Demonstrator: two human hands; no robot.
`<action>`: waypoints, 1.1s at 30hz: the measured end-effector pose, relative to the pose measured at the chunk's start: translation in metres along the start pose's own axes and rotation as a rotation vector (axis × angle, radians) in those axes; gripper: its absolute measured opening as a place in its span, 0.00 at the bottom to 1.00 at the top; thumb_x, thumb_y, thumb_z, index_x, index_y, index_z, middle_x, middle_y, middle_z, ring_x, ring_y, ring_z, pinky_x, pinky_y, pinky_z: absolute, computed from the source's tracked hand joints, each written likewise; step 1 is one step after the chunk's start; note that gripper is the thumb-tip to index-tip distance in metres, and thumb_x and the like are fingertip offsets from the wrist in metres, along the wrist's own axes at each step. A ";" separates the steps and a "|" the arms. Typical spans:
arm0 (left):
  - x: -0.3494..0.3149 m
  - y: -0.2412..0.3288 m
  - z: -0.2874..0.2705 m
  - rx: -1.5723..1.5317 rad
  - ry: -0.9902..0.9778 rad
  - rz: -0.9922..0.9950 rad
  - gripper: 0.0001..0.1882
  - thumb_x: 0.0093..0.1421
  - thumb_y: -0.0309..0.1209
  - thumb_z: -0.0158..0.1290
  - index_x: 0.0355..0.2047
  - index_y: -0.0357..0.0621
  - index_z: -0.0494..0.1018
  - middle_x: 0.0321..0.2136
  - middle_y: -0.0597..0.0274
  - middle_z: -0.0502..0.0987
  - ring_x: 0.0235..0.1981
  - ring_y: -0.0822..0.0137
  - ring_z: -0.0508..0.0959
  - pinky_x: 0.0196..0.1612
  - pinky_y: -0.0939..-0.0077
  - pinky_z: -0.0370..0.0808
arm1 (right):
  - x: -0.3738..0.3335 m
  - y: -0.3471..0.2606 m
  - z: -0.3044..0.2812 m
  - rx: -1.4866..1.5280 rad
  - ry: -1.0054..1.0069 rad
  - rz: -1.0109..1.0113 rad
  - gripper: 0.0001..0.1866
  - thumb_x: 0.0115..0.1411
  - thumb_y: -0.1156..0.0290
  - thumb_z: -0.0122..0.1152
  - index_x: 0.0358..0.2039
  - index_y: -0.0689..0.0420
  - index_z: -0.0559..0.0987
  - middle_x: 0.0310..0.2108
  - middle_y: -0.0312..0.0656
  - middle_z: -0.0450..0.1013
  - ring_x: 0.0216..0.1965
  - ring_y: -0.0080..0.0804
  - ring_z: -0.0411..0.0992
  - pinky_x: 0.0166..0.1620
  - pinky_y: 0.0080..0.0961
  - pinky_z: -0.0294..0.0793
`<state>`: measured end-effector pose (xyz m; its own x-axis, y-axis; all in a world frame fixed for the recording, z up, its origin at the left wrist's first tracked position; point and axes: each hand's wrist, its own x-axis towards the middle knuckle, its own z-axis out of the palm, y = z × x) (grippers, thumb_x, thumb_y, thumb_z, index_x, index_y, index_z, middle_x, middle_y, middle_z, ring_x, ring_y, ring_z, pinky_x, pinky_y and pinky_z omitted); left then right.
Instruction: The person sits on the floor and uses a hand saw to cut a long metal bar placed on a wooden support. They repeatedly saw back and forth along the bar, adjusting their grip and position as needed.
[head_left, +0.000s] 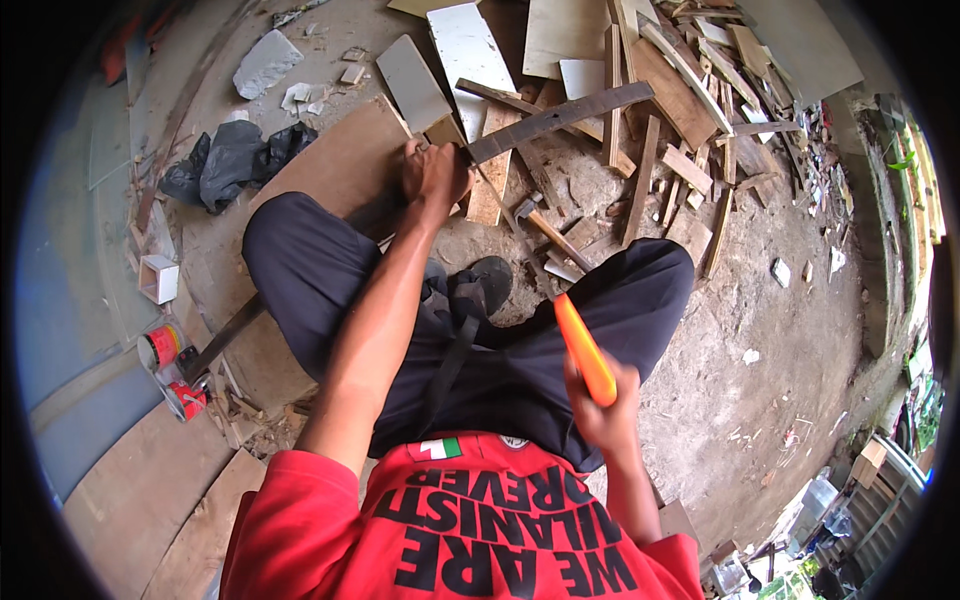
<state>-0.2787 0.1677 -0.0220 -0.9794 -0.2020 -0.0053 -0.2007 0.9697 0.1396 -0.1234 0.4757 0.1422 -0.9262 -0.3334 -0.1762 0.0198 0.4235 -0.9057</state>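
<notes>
My right hand (612,420) grips the orange handle (585,350) of a handsaw over my right thigh. Its thin blade (520,235) slants up and left, ending close to my left hand (437,180). That hand is closed on the edge of a brown wooden board (345,155), which stretches left from it beyond my left knee. The exact grip of its fingers is partly hidden. A dark wooden strip (565,122) has one end just right of my left knuckles. Beside the blade, a hammer (550,232) with a wooden handle lies on the ground.
Scrap wood (690,170) is heaped at the far right, with pale panels (475,60) behind my left hand. A black plastic bag (235,165) and a stone block (268,65) lie far left. Red cans (160,347) stand left of my knee. My sandalled foot (485,285) is between my legs.
</notes>
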 end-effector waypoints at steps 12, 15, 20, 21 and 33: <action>0.006 0.003 -0.008 0.035 -0.092 -0.002 0.09 0.53 0.35 0.53 0.28 0.50 0.82 0.27 0.54 0.83 0.32 0.59 0.84 0.57 0.65 0.64 | 0.117 0.003 0.072 0.132 -0.002 -0.020 0.09 0.54 0.71 0.63 0.32 0.64 0.77 0.21 0.55 0.73 0.24 0.49 0.77 0.32 0.35 0.73; 0.008 -0.016 0.026 -0.045 -0.052 -0.036 0.07 0.46 0.35 0.57 0.23 0.48 0.81 0.23 0.49 0.81 0.28 0.55 0.83 0.60 0.66 0.62 | 0.044 0.013 0.036 0.089 -0.043 0.003 0.05 0.58 0.75 0.61 0.28 0.63 0.76 0.16 0.47 0.68 0.17 0.33 0.68 0.26 0.27 0.69; -0.008 -0.002 -0.002 -0.080 -0.007 0.004 0.06 0.45 0.33 0.56 0.20 0.48 0.81 0.21 0.48 0.81 0.27 0.55 0.82 0.57 0.66 0.63 | -0.010 -0.013 0.020 0.049 -0.007 0.119 0.04 0.57 0.77 0.61 0.26 0.62 0.76 0.15 0.44 0.68 0.15 0.32 0.70 0.24 0.25 0.68; -0.006 -0.001 -0.002 -0.068 -0.035 -0.022 0.06 0.46 0.34 0.56 0.21 0.48 0.81 0.21 0.49 0.81 0.26 0.56 0.82 0.58 0.66 0.63 | 0.001 -0.016 0.026 0.071 0.019 0.088 0.04 0.57 0.77 0.61 0.26 0.62 0.76 0.15 0.45 0.68 0.15 0.33 0.70 0.24 0.25 0.69; 0.013 0.006 -0.018 0.034 -0.151 -0.030 0.09 0.54 0.35 0.51 0.27 0.53 0.82 0.28 0.54 0.83 0.33 0.60 0.84 0.59 0.60 0.61 | 0.134 0.000 0.077 0.039 0.047 -0.137 0.08 0.54 0.72 0.61 0.31 0.63 0.78 0.20 0.54 0.74 0.24 0.45 0.78 0.32 0.35 0.73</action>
<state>-0.2921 0.1683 -0.0029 -0.9648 -0.2100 -0.1580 -0.2278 0.9681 0.1040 -0.2182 0.3666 0.0891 -0.9380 -0.3450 -0.0327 -0.0938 0.3436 -0.9344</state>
